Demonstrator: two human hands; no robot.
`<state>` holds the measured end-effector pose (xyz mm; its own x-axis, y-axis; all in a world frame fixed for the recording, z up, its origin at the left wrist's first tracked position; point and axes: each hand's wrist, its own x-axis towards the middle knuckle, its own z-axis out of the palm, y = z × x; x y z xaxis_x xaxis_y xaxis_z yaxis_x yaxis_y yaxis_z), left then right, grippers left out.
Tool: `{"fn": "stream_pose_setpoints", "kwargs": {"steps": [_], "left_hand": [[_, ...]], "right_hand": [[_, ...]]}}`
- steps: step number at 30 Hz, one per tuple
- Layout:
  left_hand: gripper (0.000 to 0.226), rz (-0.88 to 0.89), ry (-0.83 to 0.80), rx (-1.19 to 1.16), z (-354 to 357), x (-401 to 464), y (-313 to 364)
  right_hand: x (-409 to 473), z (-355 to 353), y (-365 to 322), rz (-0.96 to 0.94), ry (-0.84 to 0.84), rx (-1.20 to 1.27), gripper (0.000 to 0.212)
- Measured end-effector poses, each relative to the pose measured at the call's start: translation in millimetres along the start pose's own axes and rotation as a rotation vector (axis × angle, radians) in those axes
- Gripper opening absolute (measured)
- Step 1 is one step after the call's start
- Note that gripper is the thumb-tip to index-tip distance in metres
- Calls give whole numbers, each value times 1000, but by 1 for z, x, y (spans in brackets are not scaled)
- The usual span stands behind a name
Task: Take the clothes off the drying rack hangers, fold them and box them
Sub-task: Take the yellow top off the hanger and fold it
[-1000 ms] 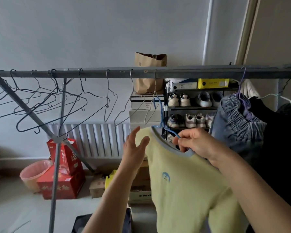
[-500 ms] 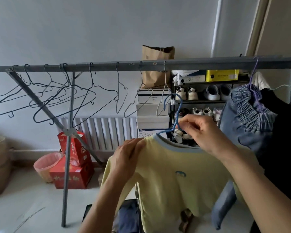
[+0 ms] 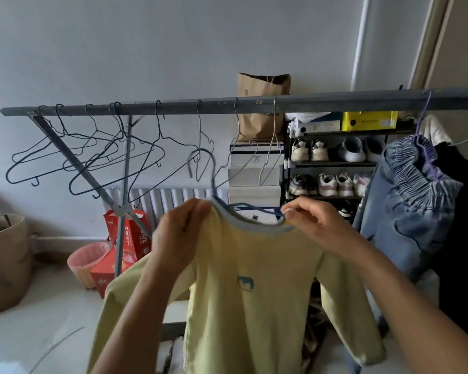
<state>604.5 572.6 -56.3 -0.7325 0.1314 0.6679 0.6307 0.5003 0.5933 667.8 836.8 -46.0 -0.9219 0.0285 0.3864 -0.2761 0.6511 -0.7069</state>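
Head view: both hands are up in front of the drying rack bar (image 3: 254,105), holding a pale yellow long-sleeved shirt (image 3: 251,287) that is still on a blue wire hanger (image 3: 208,171). The left hand (image 3: 179,233) has its fingers curled tight on the shirt's shoulder at about 9 o'clock from the collar. The right hand (image 3: 316,225) pinches the grey-blue neckline and the hanger wire together at the 3 o'clock side, thumb pressed against the fingertips. The hanger's hook stands clear below the bar, not hooked on it, leaning toward 11 o'clock. The shirt hangs straight down between the forearms, a small blue emblem on its chest, sleeves dangling either side.

Along the bar toward 9 o'clock hang bare wire hangers (image 3: 87,160). At 3 o'clock blue jeans (image 3: 408,201) hang on a purple hanger (image 3: 423,130), touching a dark garment (image 3: 462,225) beside them. Behind the rack stands a shoe shelf (image 3: 333,164) with sneakers, stacked white boxes (image 3: 254,179) just beside it and a brown paper bag (image 3: 262,103) on top. On the floor at 8 o'clock sit red boxes (image 3: 130,236) and a pink basket (image 3: 85,260).
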Motion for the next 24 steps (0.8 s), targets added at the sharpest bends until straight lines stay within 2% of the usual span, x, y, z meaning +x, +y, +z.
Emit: {"fn": "stream_pose_setpoints", "kwargs": {"steps": [4,7,10,14,17,19,21,22,24], "left_hand": [[36,-49,41,-145,-22,3,-9],[39,-66,50,-136,-29,0,-13],[42,-128,143,-168,-37,-4,-23],[40,-280,259,-199,-43,-11,-21],[31,-373,346,-235,-39,-16,-6],[24,-400,391,-294,-35,-14,-3],[33,-349,354,-364,-29,-11,-10],[40,-298,302,-394,-27,-9,-13],[40,-227,201,-381,-20,-4,-15]], "right_hand": [[4,-7,6,-38,123,50,13],[11,0,8,-87,253,-23,15],[15,3,19,-55,414,-19,19],[17,9,34,10,470,-70,22],[21,16,41,129,423,-106,24],[24,20,41,210,226,-184,26],[24,27,37,219,100,-236,25],[22,29,31,175,150,-227,24],[16,28,13,7,431,-199,22]]}}
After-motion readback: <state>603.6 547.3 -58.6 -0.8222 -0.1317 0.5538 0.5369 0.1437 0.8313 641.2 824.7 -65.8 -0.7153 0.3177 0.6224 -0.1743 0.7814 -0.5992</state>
